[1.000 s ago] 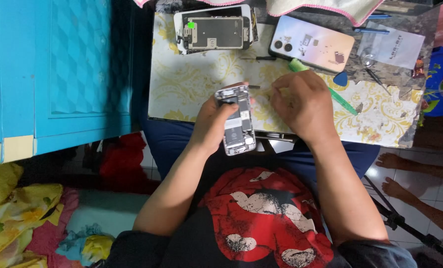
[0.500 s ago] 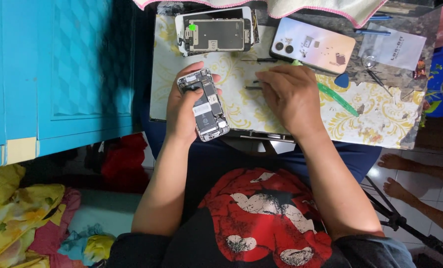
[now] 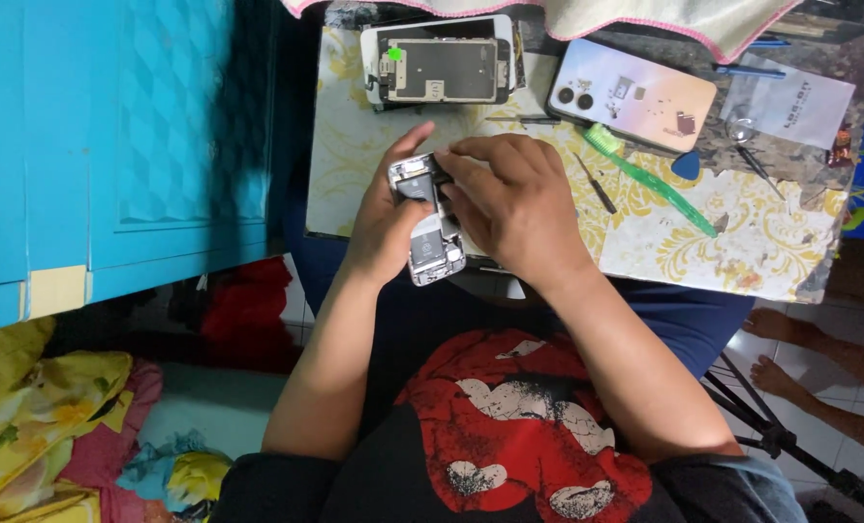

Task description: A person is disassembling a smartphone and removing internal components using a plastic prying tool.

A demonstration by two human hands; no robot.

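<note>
While the head camera looked straight down, the left hand (image 3: 385, 225) was wrapped around an opened phone body (image 3: 428, 229), thumb along its left edge and fingers curled under it, holding it just above the near edge of the table (image 3: 771, 254). The phone body lay with its insides facing up, a dark battery and metal parts showing, its lower end sticking out past the table edge over the person's lap. The right hand (image 3: 516, 205) covered the upper right part of the phone body, its fingers bent and pressed together with the tips on the top end of the open casing; whether they pinched a small part there could not be told.

On the far side of the table, just beyond the hands, lay a detached phone screen panel (image 3: 444, 68), back side up, with a small green tab at its left end. To its right lay a pale phone (image 3: 632, 95), back up, tilted. A green brush-like tool (image 3: 648, 178) stretched diagonally from near the pale phone toward the right, and a thin dark screwdriver (image 3: 595, 184) lay just beside the right hand. A blue pick (image 3: 686, 166) sat near the green tool, and a white paper slip (image 3: 798, 101) lay at the far right. A pink-edged cloth (image 3: 645, 14) hung over the far edge. To the left stood a blue cabinet (image 3: 112, 145).
</note>
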